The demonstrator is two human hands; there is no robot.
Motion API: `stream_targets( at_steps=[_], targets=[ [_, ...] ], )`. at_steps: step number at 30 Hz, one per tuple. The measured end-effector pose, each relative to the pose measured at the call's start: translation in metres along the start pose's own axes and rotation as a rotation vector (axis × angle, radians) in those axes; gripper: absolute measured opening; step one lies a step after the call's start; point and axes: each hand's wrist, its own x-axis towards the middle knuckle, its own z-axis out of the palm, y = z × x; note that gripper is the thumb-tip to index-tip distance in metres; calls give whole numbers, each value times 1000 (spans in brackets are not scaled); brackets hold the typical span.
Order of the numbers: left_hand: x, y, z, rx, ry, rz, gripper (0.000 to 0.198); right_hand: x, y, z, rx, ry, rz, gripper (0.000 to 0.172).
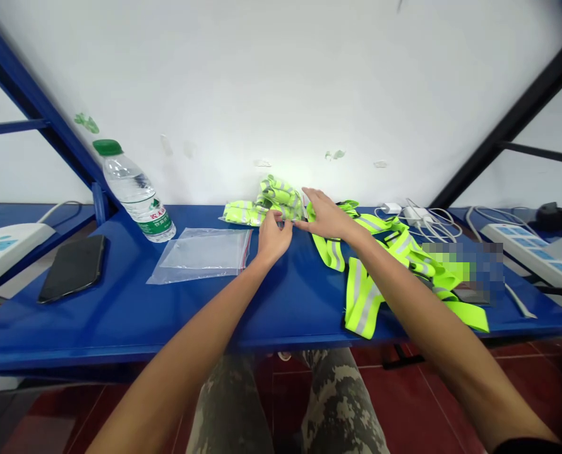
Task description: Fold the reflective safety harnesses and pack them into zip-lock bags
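A person seated in camouflage trousers (pixel 338 403) worked at a blue metal counter (pixel 120 315) with both bare arms reaching forward. The left hand (pixel 274 238) had a nearly closed grip, its fingers pinched on the near edge of a folded yellow-green reflective vest (pixel 262 207). The right hand (pixel 326 217) had an open grip with fingers spread, holding nothing, its fingertips at the same bundle's right end. The bundle lay on the counter between the two hands, its silver reflective strips showing in the folds.

Just right of the right hand, an unfolded vest (pixel 370 277) of the same fabric sprawled across the counter. To the left lay a clear zip-top plastic bag (pixel 198 255), flat and apart from the bundle. Beyond it stood a water bottle (pixel 137 192) with a green cap, tilted against the frame, and a black smartphone (pixel 72 268) lay face down nearer the left edge. White power strips (pixel 521 255) sat at the far right and far left, and a white charger (pixel 413 215) with tangled cables rested behind the vest. A pixelated patch (pixel 465 271) hid part of the right side. A white wall (pixel 262 94) rose behind the counter.
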Motion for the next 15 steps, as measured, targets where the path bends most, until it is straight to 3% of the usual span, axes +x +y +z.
stream_targets(
  at_steps=[3,5,7,9,11,13,15],
  targets=[
    [-11,14,2,-14,-81,80,16,-57,4,-29,89,155,55,51],
    [-21,29,7,-26,-206,217,14,-92,11,-35,85,317,175,42],
    [-34,48,17,-15,-373,409,22,-116,22,-32,120,393,274,39],
    [-48,65,32,38,-537,574,50,-128,33,-24,308,399,335,42],
    [-61,77,50,112,-667,581,90,-129,41,-16,602,414,393,45],
    [-70,83,65,179,-678,502,110,-125,43,-11,846,447,461,47],
    [-75,81,75,190,-618,457,110,-119,41,-10,987,456,504,46]
  ],
)
